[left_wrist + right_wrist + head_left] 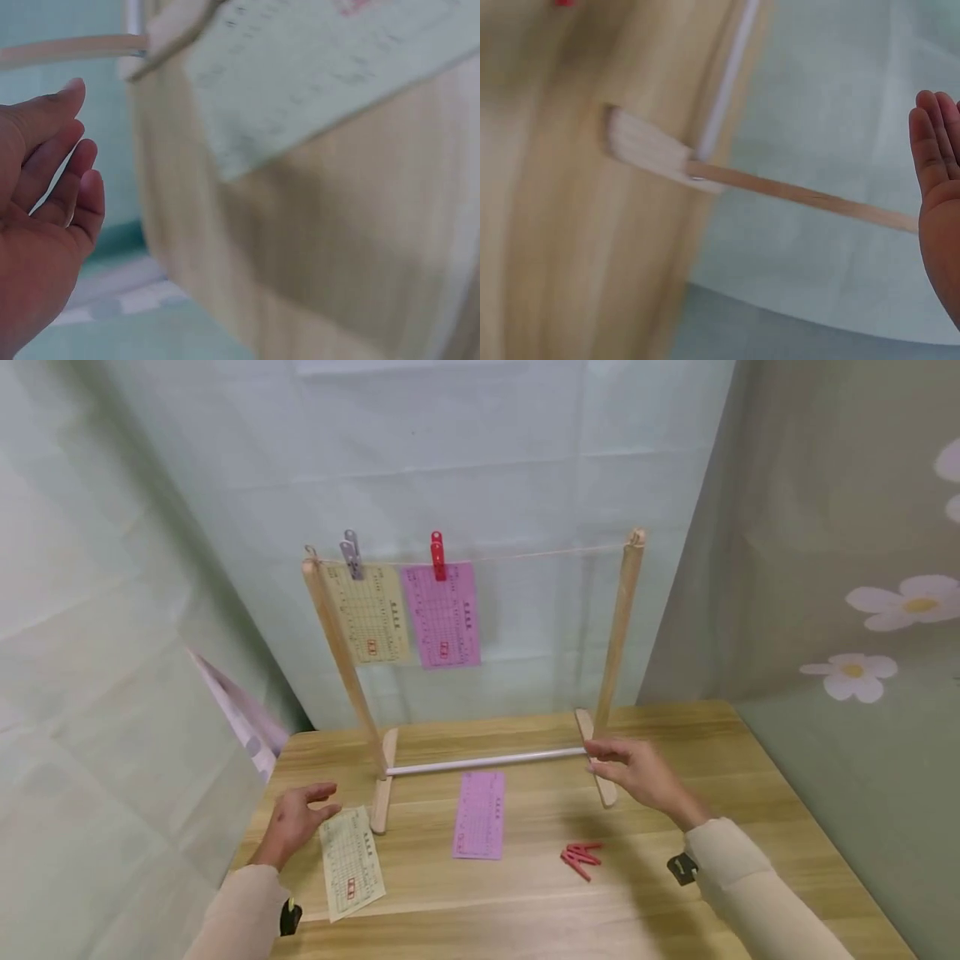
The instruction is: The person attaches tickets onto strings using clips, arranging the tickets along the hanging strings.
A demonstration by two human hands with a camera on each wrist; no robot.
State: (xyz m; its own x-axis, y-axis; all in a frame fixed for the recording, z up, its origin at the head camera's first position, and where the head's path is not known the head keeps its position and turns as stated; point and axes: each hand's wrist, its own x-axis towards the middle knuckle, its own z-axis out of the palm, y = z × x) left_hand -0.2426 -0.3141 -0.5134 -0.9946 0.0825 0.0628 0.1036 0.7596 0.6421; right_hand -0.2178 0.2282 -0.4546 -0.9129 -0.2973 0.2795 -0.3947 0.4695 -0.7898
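My left hand (291,820) hovers over the table's left side with loosely bent fingers and nothing in them, beside a yellow printed slip (351,864). In the left wrist view, the thumb and fingers of that hand (45,180) stand apart. My right hand (641,774) is near the foot of the right wooden post (621,627); straight, empty fingers show in the right wrist view. Between the hands lies a pink slip (480,817). Red clothespins (581,858) lie to its right. On the string hang a yellow slip (371,618) under a grey clothespin (351,558) and a pink slip (446,627) under a red clothespin (438,558).
The wooden stand has a left post (341,652), a white crossbar (487,761) low down, and a string (547,554) between the post tops. It stands towards the back of the wood-grain table (480,910). Pale curtains (487,460) surround the table.
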